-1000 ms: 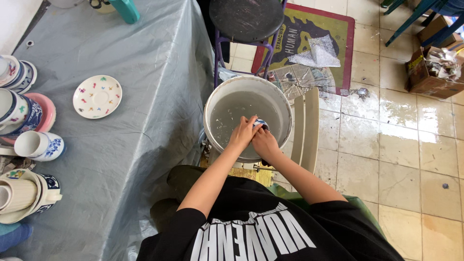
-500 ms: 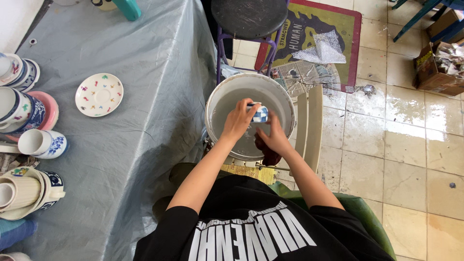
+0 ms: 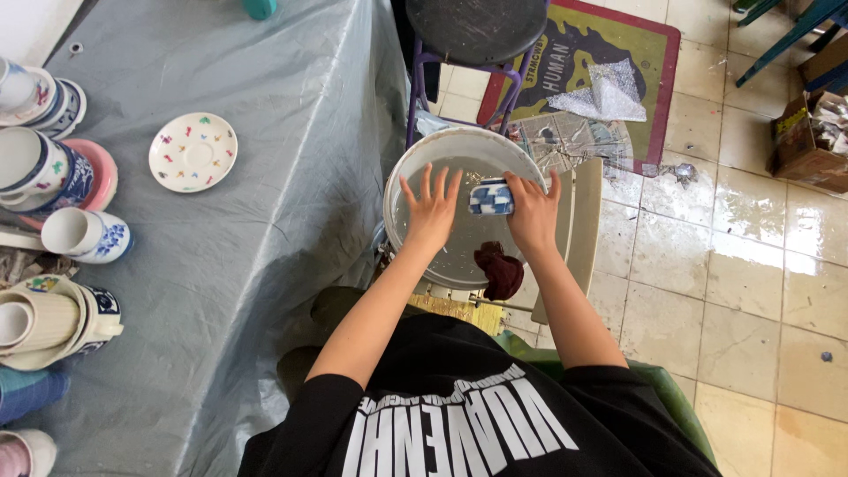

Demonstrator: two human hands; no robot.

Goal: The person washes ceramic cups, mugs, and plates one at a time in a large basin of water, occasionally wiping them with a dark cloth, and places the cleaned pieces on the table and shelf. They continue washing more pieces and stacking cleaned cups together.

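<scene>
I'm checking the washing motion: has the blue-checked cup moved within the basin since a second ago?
Yes. The blue-checked cup has gone from the middle of the basin toward its far rim, near the stool, held by the right hand.

My table (image 3: 265,132) wears a grey plastic sheet. Beyond it, a dark round stool (image 3: 477,26), a rug (image 3: 636,53), and wet, glossy beige floor tiles (image 3: 751,265).
</scene>
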